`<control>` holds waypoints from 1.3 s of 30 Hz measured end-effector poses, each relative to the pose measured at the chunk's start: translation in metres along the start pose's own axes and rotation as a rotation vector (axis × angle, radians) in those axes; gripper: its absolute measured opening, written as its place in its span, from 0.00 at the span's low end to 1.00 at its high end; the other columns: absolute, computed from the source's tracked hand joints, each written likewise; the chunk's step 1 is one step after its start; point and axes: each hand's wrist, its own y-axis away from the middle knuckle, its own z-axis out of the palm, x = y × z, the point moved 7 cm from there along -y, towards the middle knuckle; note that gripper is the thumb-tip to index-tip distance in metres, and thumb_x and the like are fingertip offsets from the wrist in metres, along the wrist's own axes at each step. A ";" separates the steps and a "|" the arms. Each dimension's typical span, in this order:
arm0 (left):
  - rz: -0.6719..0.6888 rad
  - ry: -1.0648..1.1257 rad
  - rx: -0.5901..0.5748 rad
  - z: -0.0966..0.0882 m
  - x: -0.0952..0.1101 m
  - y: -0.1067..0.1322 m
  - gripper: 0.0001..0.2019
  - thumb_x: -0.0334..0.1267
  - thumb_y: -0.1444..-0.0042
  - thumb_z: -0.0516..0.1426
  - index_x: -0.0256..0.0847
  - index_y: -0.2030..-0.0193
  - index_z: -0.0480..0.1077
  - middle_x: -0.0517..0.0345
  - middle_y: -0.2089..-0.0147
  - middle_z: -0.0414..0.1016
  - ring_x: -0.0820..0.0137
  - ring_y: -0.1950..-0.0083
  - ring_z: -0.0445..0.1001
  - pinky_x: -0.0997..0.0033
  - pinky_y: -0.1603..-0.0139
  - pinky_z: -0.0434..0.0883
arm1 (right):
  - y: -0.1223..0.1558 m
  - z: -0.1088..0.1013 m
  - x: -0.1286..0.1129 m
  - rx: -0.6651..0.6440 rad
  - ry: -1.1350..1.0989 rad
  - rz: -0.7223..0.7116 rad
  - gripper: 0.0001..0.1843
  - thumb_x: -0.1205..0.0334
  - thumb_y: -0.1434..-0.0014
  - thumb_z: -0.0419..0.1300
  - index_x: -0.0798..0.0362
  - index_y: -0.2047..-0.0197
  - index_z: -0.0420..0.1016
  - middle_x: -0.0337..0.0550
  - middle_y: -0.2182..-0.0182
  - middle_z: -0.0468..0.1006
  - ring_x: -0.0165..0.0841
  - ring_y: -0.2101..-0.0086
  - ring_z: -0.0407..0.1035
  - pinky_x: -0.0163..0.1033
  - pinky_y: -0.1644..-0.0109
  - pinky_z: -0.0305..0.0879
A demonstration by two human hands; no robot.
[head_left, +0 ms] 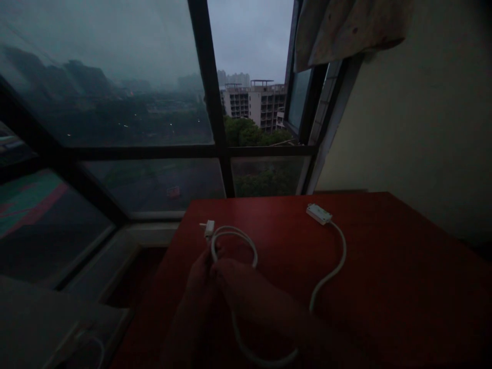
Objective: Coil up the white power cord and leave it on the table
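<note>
My left hand (200,274) is closed round a white power cord (343,245) just below its plug (209,228). The plug points up, its prongs facing left. Close against it, my right hand (239,281) also grips the cord, where one loop rises above both hands. Dim light hides most of the fingers. From the loop the cord sags toward me, passes behind my right forearm and curves up to a small white power strip (319,213), which lies on the far right part of the table.
The reddish-brown table (384,266) meets a wall (403,128) at the right. Dark-framed windows (221,151) stand beyond its far and left edges, one pane swung outward. A curtain (349,31) hangs at the upper right. A pale surface (46,312) lies at lower left.
</note>
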 end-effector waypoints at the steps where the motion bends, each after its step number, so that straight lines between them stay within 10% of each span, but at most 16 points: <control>1: 0.002 -0.008 0.037 -0.006 0.003 0.001 0.08 0.30 0.40 0.52 0.36 0.71 0.66 0.64 0.81 0.66 0.78 0.84 0.65 0.82 0.83 0.63 | -0.003 0.012 0.004 -0.033 0.026 0.015 0.15 0.70 0.39 0.46 0.55 0.51 0.66 0.48 0.55 0.75 0.36 0.60 0.72 0.38 0.60 0.67; 13: 0.058 0.263 -0.113 -0.012 0.020 0.010 0.11 0.29 0.34 0.45 0.38 0.68 0.61 0.68 0.82 0.59 0.79 0.82 0.65 0.81 0.79 0.65 | 0.042 0.057 0.019 -0.032 -0.112 0.403 0.22 0.59 0.42 0.55 0.50 0.44 0.61 0.47 0.59 0.78 0.41 0.62 0.74 0.38 0.64 0.64; 17: 0.085 0.309 -0.124 -0.014 0.024 0.009 0.11 0.30 0.33 0.42 0.37 0.65 0.62 0.68 0.82 0.60 0.80 0.83 0.64 0.81 0.81 0.62 | 0.062 0.067 0.024 -0.108 -0.094 0.357 0.09 0.60 0.39 0.53 0.48 0.57 0.72 0.42 0.62 0.80 0.36 0.63 0.73 0.36 0.61 0.62; 30: 0.050 0.209 -0.276 -0.009 0.018 0.016 0.16 0.31 0.32 0.40 0.38 0.72 0.57 0.69 0.85 0.56 0.81 0.88 0.58 0.79 0.83 0.53 | 0.046 0.049 0.034 -0.049 0.011 0.314 0.12 0.61 0.36 0.51 0.50 0.57 0.75 0.42 0.59 0.79 0.33 0.60 0.72 0.35 0.57 0.62; 35: 0.111 0.214 -0.270 -0.004 0.034 0.025 0.17 0.32 0.32 0.40 0.38 0.73 0.57 0.70 0.86 0.52 0.81 0.89 0.54 0.79 0.85 0.48 | 0.076 0.028 0.048 0.046 0.023 0.282 0.08 0.63 0.38 0.55 0.49 0.59 0.75 0.41 0.59 0.77 0.33 0.58 0.70 0.34 0.55 0.62; 39: 0.165 0.185 -0.321 0.010 0.047 0.036 0.16 0.33 0.33 0.44 0.39 0.74 0.57 0.72 0.86 0.47 0.81 0.89 0.49 0.79 0.84 0.50 | 0.122 -0.021 0.095 0.326 0.232 0.550 0.13 0.61 0.35 0.49 0.51 0.60 0.74 0.47 0.59 0.78 0.37 0.58 0.71 0.40 0.54 0.63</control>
